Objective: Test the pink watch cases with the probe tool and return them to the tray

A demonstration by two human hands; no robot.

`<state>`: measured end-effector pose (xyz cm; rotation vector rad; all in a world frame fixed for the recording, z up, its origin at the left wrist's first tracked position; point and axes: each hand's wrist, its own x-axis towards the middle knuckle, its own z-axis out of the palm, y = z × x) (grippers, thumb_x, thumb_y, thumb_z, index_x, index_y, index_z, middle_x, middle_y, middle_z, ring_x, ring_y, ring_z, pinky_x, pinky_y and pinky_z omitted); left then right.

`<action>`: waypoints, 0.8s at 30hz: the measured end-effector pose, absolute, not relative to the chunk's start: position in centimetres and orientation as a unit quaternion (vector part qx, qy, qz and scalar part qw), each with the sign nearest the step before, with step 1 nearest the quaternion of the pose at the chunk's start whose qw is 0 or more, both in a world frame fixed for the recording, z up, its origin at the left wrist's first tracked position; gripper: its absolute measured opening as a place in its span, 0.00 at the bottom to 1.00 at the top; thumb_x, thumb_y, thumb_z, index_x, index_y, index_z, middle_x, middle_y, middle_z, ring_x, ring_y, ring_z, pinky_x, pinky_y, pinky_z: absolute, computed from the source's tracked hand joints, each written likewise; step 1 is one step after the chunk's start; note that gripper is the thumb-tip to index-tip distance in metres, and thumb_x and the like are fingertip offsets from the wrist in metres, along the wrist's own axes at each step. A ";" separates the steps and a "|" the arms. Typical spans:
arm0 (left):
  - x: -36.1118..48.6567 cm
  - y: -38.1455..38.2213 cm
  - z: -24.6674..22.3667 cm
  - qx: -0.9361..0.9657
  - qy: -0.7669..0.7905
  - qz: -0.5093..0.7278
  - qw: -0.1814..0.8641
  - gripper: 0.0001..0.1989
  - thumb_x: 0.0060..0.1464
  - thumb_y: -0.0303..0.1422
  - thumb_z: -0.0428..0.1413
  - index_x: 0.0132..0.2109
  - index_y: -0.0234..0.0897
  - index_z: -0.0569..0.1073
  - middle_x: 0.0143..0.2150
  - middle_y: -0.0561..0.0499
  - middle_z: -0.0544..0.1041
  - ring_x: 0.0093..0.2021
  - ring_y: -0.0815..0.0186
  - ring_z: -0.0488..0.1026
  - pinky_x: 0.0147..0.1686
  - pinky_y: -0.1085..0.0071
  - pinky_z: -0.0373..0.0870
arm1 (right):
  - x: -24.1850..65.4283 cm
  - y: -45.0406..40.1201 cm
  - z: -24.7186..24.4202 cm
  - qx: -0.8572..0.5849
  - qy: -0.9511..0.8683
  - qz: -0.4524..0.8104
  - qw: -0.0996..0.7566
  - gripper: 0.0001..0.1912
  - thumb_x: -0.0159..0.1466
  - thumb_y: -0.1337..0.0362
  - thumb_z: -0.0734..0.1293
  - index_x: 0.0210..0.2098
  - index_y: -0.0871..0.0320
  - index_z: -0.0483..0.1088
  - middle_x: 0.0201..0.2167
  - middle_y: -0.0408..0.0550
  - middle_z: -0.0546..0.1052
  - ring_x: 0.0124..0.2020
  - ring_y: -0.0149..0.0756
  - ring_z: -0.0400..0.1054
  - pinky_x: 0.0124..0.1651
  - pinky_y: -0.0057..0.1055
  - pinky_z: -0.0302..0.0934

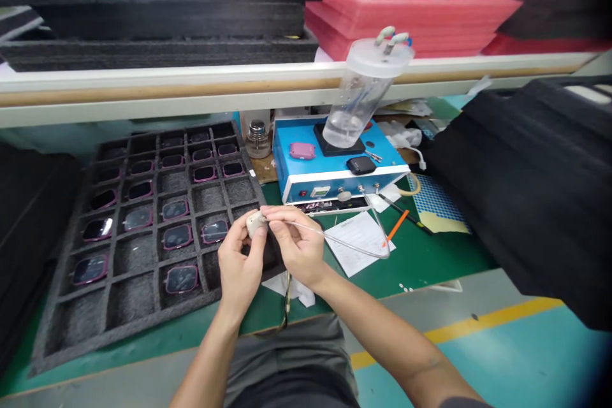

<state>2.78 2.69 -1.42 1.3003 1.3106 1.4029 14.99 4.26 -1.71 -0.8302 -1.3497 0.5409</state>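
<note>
Above the green desk (444, 264), beside the foam tray (119, 333), 2 hands work together: the left hand (241, 268) pinches a small cream case (255, 223); the right hand (302, 250) grips a clear tube (344, 244) at its edge. Steady support probably helps. Print on the paper sheet (366, 227) is illegible.

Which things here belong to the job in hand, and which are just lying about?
Apparently in the job:
rounded off-white piece, held
thin clear tube, end held
blue box-shaped machine the tube runs to

Probably just lying about:
slim orange stick
stacked pink foam trays
silver-capped clear bottle
</note>
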 end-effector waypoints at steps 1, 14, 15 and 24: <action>2.8 2.7 -1.4 0.513 0.518 0.554 0.401 0.17 0.62 0.40 0.63 0.54 0.36 0.80 0.52 0.44 0.83 0.48 0.60 0.80 0.47 0.69 0.75 | 15.0 4.3 -1.7 -0.365 -0.598 0.243 0.671 0.07 0.72 0.67 0.66 0.42 0.52 0.77 0.43 0.50 0.84 0.47 0.39 0.81 0.53 0.40 0.77; 2.6 2.9 -1.4 0.511 0.524 0.551 0.401 0.18 0.61 0.41 0.64 0.54 0.37 0.80 0.53 0.44 0.84 0.50 0.60 0.81 0.50 0.69 0.75 | 14.8 4.4 -1.5 -0.365 -0.594 0.249 0.671 0.07 0.72 0.66 0.66 0.41 0.53 0.77 0.42 0.50 0.85 0.47 0.39 0.81 0.53 0.40 0.77; 2.6 2.9 -1.4 0.512 0.524 0.550 0.401 0.18 0.61 0.41 0.64 0.55 0.37 0.80 0.53 0.44 0.83 0.50 0.60 0.81 0.50 0.68 0.75 | 14.8 4.4 -1.5 -0.364 -0.594 0.249 0.673 0.07 0.72 0.66 0.66 0.41 0.53 0.77 0.42 0.50 0.85 0.47 0.39 0.81 0.53 0.40 0.77; 2.6 3.0 -1.3 0.514 0.525 0.553 0.394 0.19 0.61 0.44 0.64 0.53 0.37 0.81 0.51 0.43 0.84 0.48 0.59 0.81 0.48 0.68 0.76 | 14.7 4.5 -1.5 -0.364 -0.591 0.243 0.677 0.08 0.72 0.66 0.65 0.40 0.53 0.78 0.42 0.51 0.85 0.46 0.39 0.82 0.51 0.39 0.77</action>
